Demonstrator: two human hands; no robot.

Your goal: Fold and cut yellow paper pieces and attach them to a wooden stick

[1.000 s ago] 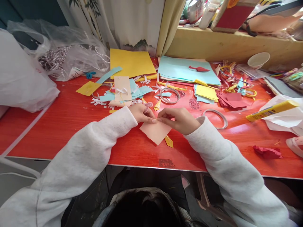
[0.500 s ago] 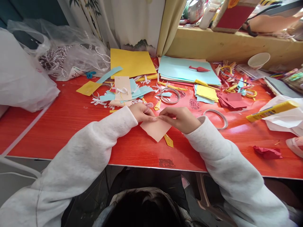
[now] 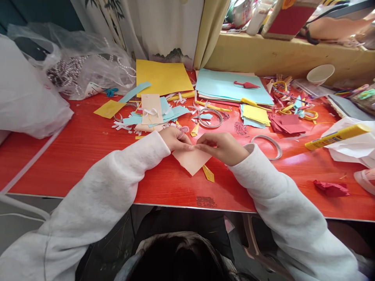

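Observation:
Between my hands is a pale peach piece of paper [image 3: 191,161], its lower corner pointing toward me. My left hand [image 3: 175,139] pinches its upper edge from the left. My right hand [image 3: 224,147] pinches the same edge, fingertips almost touching those of the left. Something pinkish and ring-shaped [image 3: 184,129] shows at my left fingers; I cannot make out what it is. A small folded yellow paper piece [image 3: 209,173] lies under the right side of the paper, and another yellow folded piece [image 3: 195,129] lies just beyond my fingertips.
Paper scraps [image 3: 164,113] and a tape roll [image 3: 210,118] lie beyond my hands. Farther back are a yellow sheet [image 3: 164,76] and a blue paper stack [image 3: 231,84] bearing a small red paper umbrella [image 3: 246,85]. At right are another tape roll [image 3: 274,148] and a yellow glue stick [image 3: 336,137].
The peach paper has shifted very slightly left, its lower corner moving a little. Both hands keep their pinch in nearly the same place.

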